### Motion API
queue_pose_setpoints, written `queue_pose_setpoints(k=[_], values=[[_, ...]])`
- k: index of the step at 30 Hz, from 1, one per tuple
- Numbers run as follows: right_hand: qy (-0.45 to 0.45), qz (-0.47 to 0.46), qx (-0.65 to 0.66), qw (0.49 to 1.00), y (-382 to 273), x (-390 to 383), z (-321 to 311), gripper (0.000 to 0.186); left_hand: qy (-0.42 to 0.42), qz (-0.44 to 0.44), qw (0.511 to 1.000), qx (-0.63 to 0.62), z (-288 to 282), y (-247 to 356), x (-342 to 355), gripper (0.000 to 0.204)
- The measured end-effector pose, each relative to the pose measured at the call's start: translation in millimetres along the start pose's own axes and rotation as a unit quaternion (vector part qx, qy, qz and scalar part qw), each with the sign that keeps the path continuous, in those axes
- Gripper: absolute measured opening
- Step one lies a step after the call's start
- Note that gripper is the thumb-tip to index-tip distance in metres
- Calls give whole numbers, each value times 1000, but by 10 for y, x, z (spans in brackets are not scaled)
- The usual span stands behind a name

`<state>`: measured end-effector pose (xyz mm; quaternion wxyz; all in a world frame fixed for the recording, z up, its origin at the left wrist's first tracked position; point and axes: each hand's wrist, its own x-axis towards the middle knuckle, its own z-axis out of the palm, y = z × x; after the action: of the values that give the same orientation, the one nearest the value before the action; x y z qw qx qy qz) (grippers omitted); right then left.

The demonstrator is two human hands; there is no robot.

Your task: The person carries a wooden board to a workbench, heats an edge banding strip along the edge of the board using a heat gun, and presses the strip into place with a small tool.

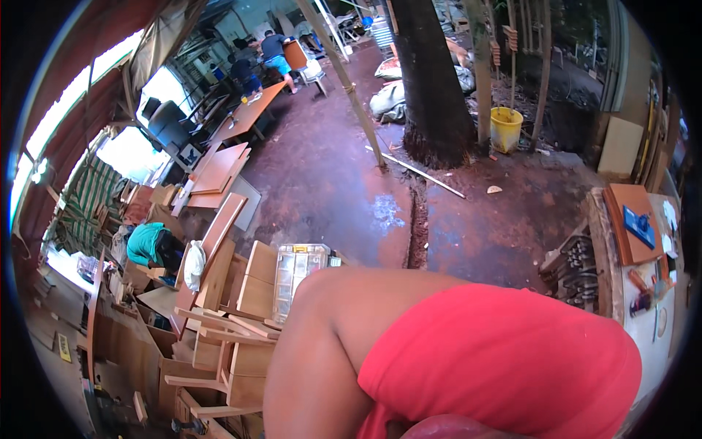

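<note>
Neither my left hand nor my right hand can be seen. A large bare bent limb (314, 344) fills the lower middle, with red cloth (490, 351) over its right part; I cannot tell whether it is an arm or a leg. Just beyond it lie a clear plastic organiser case (296, 267) and several wooden chair parts and panels (245, 366). At the right, a bench (636, 336) holds a brown board (621, 216), a blue tool (638, 225) and small hand tools (643, 296).
A person in teal (146, 241) bends among boards at left; another in dark top and blue shorts (278, 62) stands at the back by furniture. Tables (248, 113) line the left. A dark tree trunk (428, 88), leaning pole (351, 95), yellow bucket (506, 132) and floor channel (418, 227) are ahead.
</note>
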<state>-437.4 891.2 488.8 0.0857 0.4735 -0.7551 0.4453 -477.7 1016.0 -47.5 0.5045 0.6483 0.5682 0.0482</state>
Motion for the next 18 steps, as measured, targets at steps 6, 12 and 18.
queue_pose_setpoints(k=[6,12,18], values=[[-12,-19,13,1000,50,-898,-747,46,-6,-12,1000,-2,-515,227,959,21],[-15,-31,19,999,-144,-2015,-1540,47,20,-40,999,-5,-1089,543,1976,22],[-11,-38,12,999,-355,-2965,-2429,47,44,-56,997,0,-1791,920,2862,23]])
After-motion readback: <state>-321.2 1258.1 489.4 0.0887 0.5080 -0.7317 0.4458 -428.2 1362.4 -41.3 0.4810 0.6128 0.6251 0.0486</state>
